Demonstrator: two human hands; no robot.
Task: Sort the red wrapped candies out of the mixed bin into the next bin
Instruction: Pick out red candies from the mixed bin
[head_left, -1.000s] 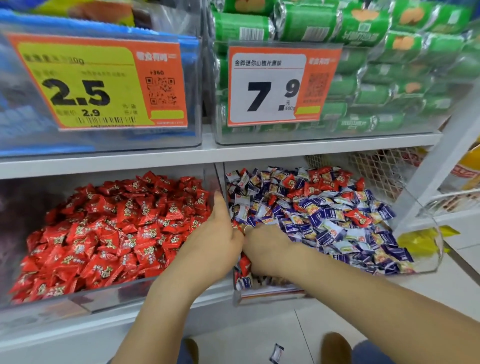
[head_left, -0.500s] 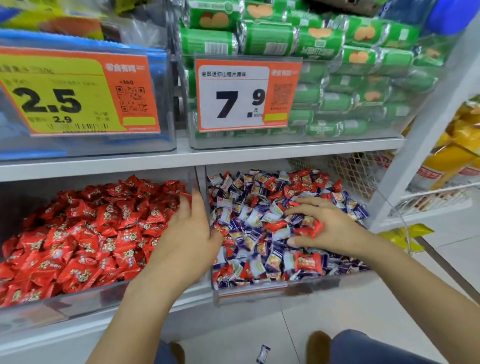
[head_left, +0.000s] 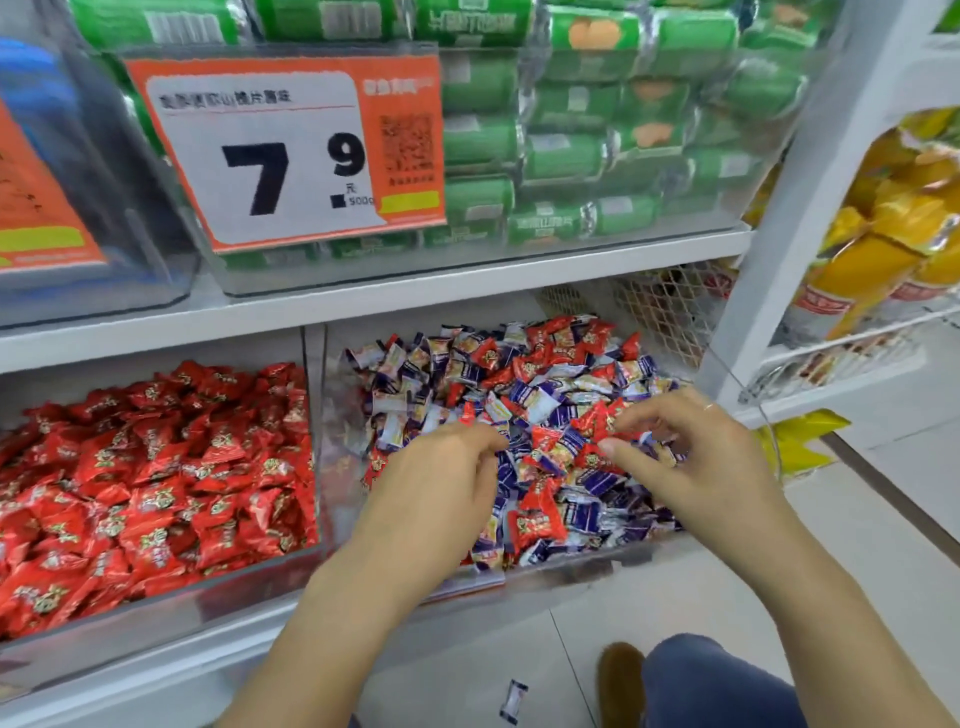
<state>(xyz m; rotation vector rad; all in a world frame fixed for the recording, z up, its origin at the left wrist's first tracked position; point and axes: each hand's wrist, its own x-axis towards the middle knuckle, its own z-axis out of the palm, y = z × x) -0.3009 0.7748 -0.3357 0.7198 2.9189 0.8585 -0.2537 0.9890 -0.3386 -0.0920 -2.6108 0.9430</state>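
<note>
From the head camera, both hands reach into the mixed bin, the right of two clear bins. The right hand pinches a red candy, its long axis unclear. The left hand rests fingers-down among wrappers, its grip hidden. The red-only bin holds candies beyond counting.

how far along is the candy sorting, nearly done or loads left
Loads left. Done: the next bin already holds a deep pile of only red candies. In hand: both hands are over the mixed bin; the right hand pinches red candies, while the left hand reaches into the pile with curled fingers. Left: many red wrappers still show among the purple candies.
</note>
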